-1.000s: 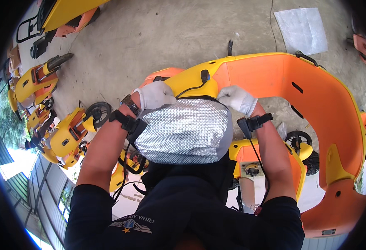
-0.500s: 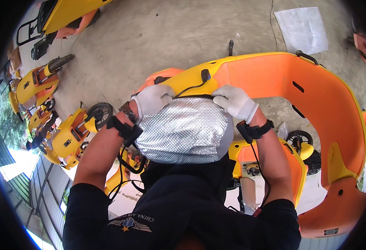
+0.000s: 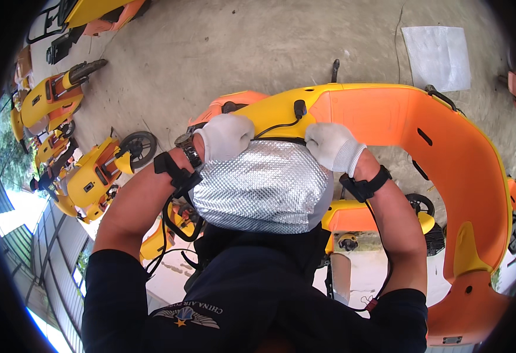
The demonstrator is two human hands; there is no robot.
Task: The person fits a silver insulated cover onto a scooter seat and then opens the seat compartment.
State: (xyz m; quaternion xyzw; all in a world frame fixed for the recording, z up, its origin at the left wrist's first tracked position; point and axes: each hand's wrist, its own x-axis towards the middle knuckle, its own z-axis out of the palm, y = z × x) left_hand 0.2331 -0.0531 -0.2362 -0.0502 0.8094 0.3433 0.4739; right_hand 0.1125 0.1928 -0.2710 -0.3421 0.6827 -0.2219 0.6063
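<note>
In front of my body a silver, dimpled foil-like cover (image 3: 264,185) is stretched over a rounded shape, with a dark band along its far edge. My left hand (image 3: 228,138), in a white glove, is closed at the far left corner of this edge. Closed likewise at the far right corner is my gloved right hand (image 3: 331,146). Both appear to grip the cover's edge, though the fingertips are hidden. Just beyond lies a yellow scooter body panel (image 3: 275,117), and a black cable plug (image 3: 299,109) stands up from it between my hands.
The scooter's curved orange leg shield (image 3: 475,170) sweeps around on my right. Several yellow scooters (image 3: 90,185) stand on the left. On the concrete floor (image 3: 211,53) a translucent bubble-wrap sheet (image 3: 437,59) lies at the far right.
My hands are curled more tightly at the cover's far edge, the left one more fist-like. My forearms have spread slightly outward. The whole view has shifted a little.
</note>
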